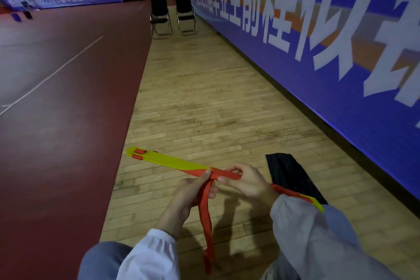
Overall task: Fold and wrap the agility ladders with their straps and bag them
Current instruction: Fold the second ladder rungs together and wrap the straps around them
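A folded agility ladder, a stack of yellow rungs with red strap loops at its far end, is held level above the wooden floor. A red strap is wound round the bundle's middle, and its loose end hangs down toward my lap. My left hand pinches the strap at the wrap. My right hand grips the wrapped part of the bundle from the right. The bundle's near end sticks out behind my right wrist. A black bag lies flat on the floor just right of my hands.
A long blue banner wall runs along the right side. Two black folding chairs stand far ahead on the wooden strip. To the left lies the dark red court floor with white lines.
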